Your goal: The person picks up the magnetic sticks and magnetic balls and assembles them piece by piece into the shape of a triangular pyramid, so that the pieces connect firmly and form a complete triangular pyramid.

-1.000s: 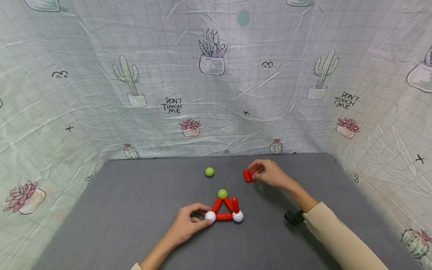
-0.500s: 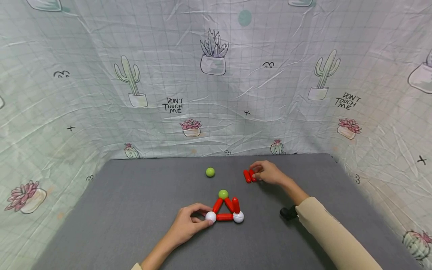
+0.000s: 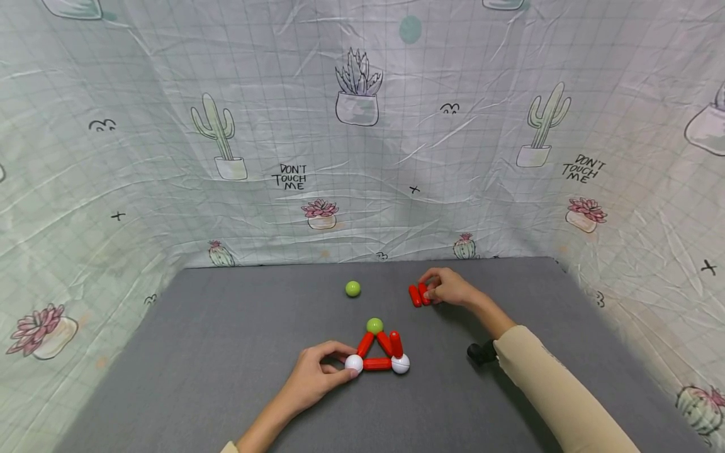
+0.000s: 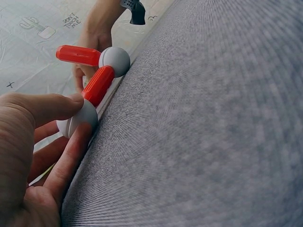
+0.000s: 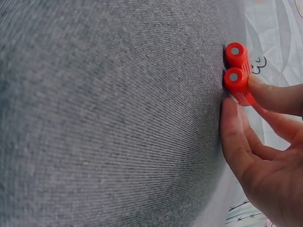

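My left hand (image 3: 313, 371) pinches a white ball (image 3: 354, 363) between thumb and fingers. That ball is the left corner of a triangle of red magnetic rods (image 3: 376, 364), with a second white ball (image 3: 400, 363) at the right corner and a green ball (image 3: 375, 326) at the far one. From the right-hand ball a further red rod (image 4: 78, 55) sticks up. Farther back, my right hand (image 3: 450, 288) grips the right one of two red magnetic rods (image 5: 236, 79) lying side by side; round grey ends face the right wrist camera. The other rod (image 5: 236, 54) lies against it.
A loose green ball (image 3: 353, 289) lies behind the triangle, left of the rod pair. The grey cloth tabletop (image 3: 249, 327) ends at a patterned curtain (image 3: 396, 138) along the back and sides. A black wrist device (image 3: 481, 353) hangs beneath my right sleeve.
My right forearm has shifted slightly left, and its fingers have settled round the right one of the loose rods. The left hand and the triangle have stayed put.
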The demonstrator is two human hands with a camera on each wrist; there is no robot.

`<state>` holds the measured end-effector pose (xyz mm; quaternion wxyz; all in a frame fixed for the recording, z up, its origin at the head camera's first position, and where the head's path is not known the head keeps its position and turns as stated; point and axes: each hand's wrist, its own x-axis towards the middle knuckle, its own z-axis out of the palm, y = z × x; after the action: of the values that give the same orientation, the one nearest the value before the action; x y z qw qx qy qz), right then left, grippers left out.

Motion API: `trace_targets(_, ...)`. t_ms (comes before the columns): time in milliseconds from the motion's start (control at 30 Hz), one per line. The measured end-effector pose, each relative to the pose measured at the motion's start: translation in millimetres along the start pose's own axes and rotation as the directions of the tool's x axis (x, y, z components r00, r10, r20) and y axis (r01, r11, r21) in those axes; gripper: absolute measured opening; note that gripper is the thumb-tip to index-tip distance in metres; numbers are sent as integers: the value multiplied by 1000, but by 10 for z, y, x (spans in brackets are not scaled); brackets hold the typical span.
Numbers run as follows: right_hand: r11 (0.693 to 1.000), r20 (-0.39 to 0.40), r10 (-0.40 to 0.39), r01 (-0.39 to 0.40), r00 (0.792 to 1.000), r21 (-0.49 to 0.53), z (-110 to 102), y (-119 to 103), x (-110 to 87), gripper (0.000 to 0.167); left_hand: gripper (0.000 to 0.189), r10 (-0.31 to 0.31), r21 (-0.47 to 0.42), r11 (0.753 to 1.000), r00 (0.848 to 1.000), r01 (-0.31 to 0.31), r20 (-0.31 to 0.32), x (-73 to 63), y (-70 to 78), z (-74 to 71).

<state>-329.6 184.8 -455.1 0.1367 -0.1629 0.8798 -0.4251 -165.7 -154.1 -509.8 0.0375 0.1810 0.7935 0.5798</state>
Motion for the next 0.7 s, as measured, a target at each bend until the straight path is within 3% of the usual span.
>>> trace_targets(267,998,-25,-5,7,1000,70,40,-23,-44,34,33,5,0,1000,1000,-5,-5,-6,1,-1)
trace_targets(533,996,-61,44,-39,997,81,47,-62,-86,37,33,2,14,1000,1000,-2,-11,-9,-3,3)
trace_targets(700,995,-83,30,-22,996,100,27,-76,-108,39,33,1,17,1000,1000,-1,-12,-3,-7,3)
